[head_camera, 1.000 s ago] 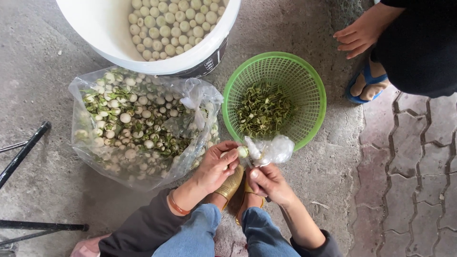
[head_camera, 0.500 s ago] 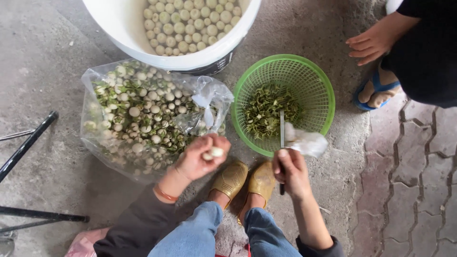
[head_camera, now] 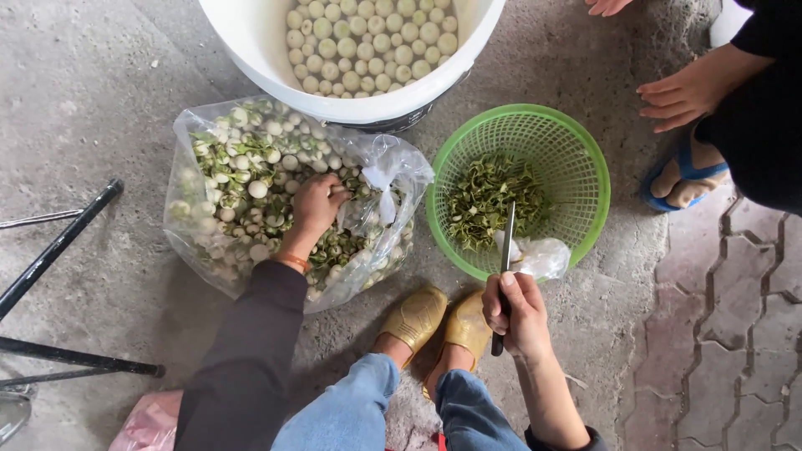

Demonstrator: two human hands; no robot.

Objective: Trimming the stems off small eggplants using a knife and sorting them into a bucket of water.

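1. Clear crinkled plastic bag of small round pale-green fruits with stems, head view: lies on concrete, left of the feet, below the white bucket. Left hand is sunk in it, fingers curled among the fruits; whether one is pinched cannot be told.
2. Dark slim knife: right hand is clenched on the handle, blade's long axis pointing away, over the green mesh basket of cut stems.
3. Fruits lie left of the knife; left hand nearer.
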